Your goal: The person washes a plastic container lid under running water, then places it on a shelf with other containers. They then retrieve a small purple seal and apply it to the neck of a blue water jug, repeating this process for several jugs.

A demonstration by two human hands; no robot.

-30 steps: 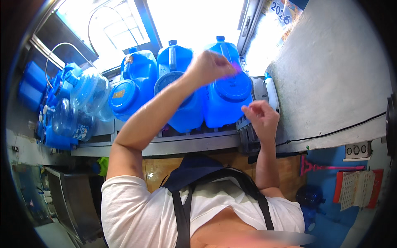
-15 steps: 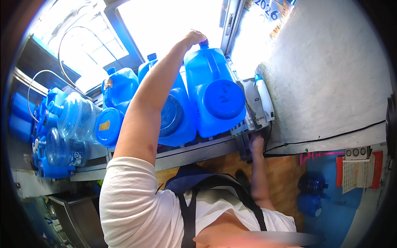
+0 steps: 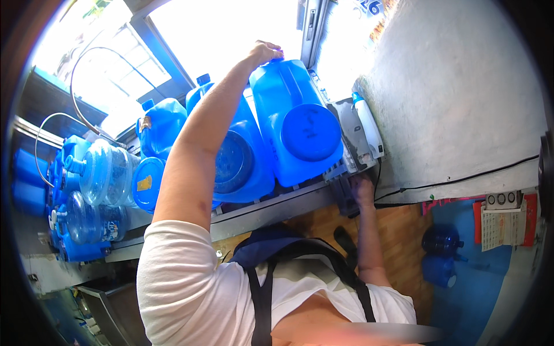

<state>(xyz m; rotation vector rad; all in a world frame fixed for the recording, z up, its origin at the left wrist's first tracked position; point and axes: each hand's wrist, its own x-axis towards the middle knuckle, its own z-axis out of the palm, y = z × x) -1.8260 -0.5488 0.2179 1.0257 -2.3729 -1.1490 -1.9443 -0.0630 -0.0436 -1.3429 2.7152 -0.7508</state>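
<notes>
My left hand (image 3: 266, 52) reaches far over a row of jugs, its fingers closed around the small cap (image 3: 278, 55) of a large blue plastic jug (image 3: 274, 135). That jug lies on its side, its wide round blue lid (image 3: 311, 132) facing me. Under my left forearm lies another blue jug (image 3: 254, 164), partly hidden by the arm. My right hand (image 3: 362, 189) is low at the counter's right end, against the underside of a grey box-shaped unit (image 3: 351, 135). Shadow and the unit hide its fingers.
More blue jugs (image 3: 167, 124) and clear blue round bottles (image 3: 104, 173) crowd the counter's left side. A white-and-blue cylinder (image 3: 368, 124) stands by the wall at right. A black cable (image 3: 461, 180) runs along that wall. Dark blue bottles (image 3: 440, 241) are on the lower right.
The whole view has turned slightly. My left hand stays at the jug's cap, its fingers now covering more of it. My right hand remains under the grey unit.
</notes>
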